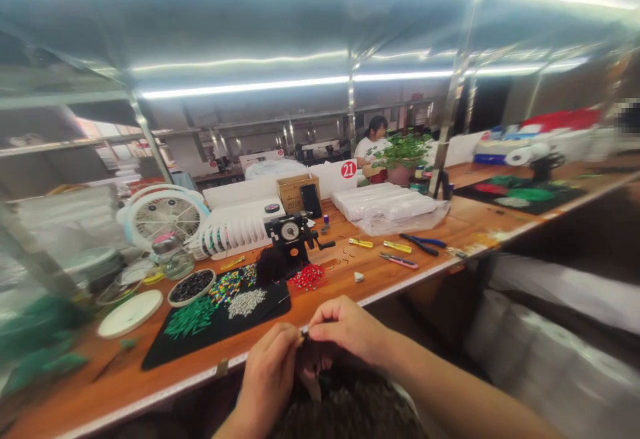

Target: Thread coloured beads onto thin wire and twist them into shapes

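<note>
**Hands, 2.** Left hand [267, 375] and right hand [350, 329] are raised just off the near edge of the worktop [340, 292], forearms angled inward, fingertips meeting in a narrow pinch on a small dark tuft [303, 337]. Below them sits a dark fibrous mass [345, 405], possibly the same material; the view is too poor to be sure.

**Nearest, on the worktop, 1 black mat [175, 352]** bearing 3 heaps: green tube beads [190, 317], mixed coloured beads [225, 289], white beads [247, 303]. Just beside it lies 1 heap of red beads [306, 277].

**Left of the mat:** 1 round dish of black beads [191, 287], 1 white disc [130, 313], 1 glass jar [173, 257], 1 small white desk fan [163, 215].

**Beyond the hands:** 1 hand-cranked dial machine [290, 232], with a dark tuft [270, 265] at its foot; 1 pair of blue-handled pliers [420, 244]; 2 yellow-handled tools [361, 243] [397, 246]; 1 pink-handled tool [399, 261].

**Far end:** 1 cardboard box [297, 192], its print unreadable; 1 clear bagged stack [385, 202]; 1 potted plant [403, 152]; 1 white sign reading "21" in a red disc [349, 169]; 1 co-worker in a white top [373, 145].
</note>
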A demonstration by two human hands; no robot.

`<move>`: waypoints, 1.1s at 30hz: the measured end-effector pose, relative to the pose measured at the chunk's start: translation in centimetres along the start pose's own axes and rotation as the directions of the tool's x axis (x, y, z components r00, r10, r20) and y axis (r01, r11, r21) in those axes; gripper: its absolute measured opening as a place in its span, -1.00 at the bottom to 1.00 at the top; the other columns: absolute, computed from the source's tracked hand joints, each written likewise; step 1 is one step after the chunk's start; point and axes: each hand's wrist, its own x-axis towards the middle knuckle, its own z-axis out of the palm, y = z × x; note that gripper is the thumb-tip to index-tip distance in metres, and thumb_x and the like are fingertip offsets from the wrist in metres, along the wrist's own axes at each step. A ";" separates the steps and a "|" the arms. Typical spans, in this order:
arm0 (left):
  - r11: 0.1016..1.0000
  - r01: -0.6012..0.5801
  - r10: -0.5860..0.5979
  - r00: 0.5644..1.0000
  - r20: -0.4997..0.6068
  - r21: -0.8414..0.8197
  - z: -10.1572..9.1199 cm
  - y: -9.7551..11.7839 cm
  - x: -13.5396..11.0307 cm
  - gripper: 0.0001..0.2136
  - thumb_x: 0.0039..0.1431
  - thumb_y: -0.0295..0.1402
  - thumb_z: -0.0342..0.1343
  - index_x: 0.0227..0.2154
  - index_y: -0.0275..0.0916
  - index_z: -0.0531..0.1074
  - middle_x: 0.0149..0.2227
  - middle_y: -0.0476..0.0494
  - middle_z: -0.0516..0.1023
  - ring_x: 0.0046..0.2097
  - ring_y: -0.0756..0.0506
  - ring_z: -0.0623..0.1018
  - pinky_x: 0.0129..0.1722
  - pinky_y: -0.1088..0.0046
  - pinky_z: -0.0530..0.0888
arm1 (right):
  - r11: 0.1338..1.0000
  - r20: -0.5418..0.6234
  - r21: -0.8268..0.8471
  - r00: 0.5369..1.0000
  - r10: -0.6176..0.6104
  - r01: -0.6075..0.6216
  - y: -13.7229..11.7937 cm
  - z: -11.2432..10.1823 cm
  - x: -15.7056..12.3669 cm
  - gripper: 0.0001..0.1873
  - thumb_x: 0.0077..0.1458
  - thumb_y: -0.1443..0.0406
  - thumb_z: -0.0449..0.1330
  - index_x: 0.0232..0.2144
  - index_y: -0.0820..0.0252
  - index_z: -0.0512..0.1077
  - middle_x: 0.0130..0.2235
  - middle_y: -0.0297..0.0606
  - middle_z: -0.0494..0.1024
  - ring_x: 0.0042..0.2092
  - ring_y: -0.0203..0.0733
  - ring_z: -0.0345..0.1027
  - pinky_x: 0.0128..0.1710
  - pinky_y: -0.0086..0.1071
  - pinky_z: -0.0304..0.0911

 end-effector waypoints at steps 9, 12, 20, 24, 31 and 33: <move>0.992 -0.069 0.071 0.997 -0.013 0.102 0.0 -0.4 -0.1 -0.86 0.21 -0.53 -0.07 -0.42 -0.22 0.32 -0.47 -0.02 0.43 -0.46 0.03 0.45 -0.45 0.58 0.37 | 1.000 -0.007 -0.017 1.000 0.011 -0.011 0.4 0.3 0.4 -0.73 -0.10 0.16 0.26 -0.42 0.27 0.51 -0.59 -0.34 0.47 -0.60 -0.33 0.31 -0.56 -0.46 0.23; 0.986 -0.096 0.098 0.995 -0.012 0.135 0.1 -0.5 -0.1 -0.86 0.21 -0.53 -0.06 -0.41 -0.23 0.34 -0.46 -0.02 0.44 -0.46 0.03 0.45 -0.45 0.58 0.37 | 0.999 -0.003 -0.033 1.000 0.016 -0.016 -0.1 0.5 0.3 -0.72 -0.09 0.14 0.25 -0.42 0.28 0.51 -0.61 -0.33 0.47 -0.59 -0.31 0.31 -0.54 -0.45 0.22; 1.000 0.015 -0.015 1.000 -0.014 0.020 -0.3 0.1 -0.2 -0.87 0.21 -0.51 -0.06 -0.40 -0.21 0.32 -0.45 -0.02 0.44 -0.43 0.03 0.47 -0.42 0.59 0.40 | 0.991 0.024 -0.122 0.999 -0.046 0.049 -1.9 0.4 -0.9 -0.80 -0.01 0.19 0.21 -0.42 0.25 0.44 -0.55 -0.35 0.48 -0.55 -0.34 0.32 -0.52 -0.48 0.20; 0.999 -0.043 0.043 0.999 -0.031 0.015 -0.3 0.2 -0.3 -0.88 0.20 -0.52 -0.06 -0.35 -0.22 0.35 -0.42 -0.05 0.46 -0.40 0.02 0.49 -0.39 0.57 0.42 | 0.996 0.062 -0.084 0.998 -0.008 0.013 -2.0 0.0 -1.1 -0.85 -0.04 0.25 0.22 -0.44 0.24 0.41 -0.59 -0.38 0.45 -0.56 -0.35 0.32 -0.49 -0.48 0.22; 0.981 -0.154 0.160 0.986 -0.044 0.122 -0.2 -0.4 -0.3 -0.87 0.18 -0.55 -0.04 -0.32 -0.24 0.38 -0.41 -0.09 0.50 -0.41 0.01 0.49 -0.40 0.55 0.44 | 0.999 0.057 -0.008 0.998 0.039 -0.038 -1.0 -0.2 -0.2 -0.73 -0.16 0.17 0.30 -0.43 0.28 0.46 -0.63 -0.38 0.45 -0.59 -0.34 0.32 -0.54 -0.49 0.20; 0.968 -0.196 0.206 0.977 -0.049 0.160 -0.3 -0.6 -0.2 -0.85 0.17 -0.57 -0.02 -0.31 -0.24 0.39 -0.39 -0.10 0.51 -0.39 0.00 0.50 -0.38 0.55 0.44 | 0.999 0.027 -0.014 0.999 0.041 -0.040 -1.2 -0.2 -0.1 -0.76 -0.19 0.21 0.31 -0.46 0.28 0.48 -0.63 -0.39 0.44 -0.62 -0.37 0.29 -0.58 -0.51 0.15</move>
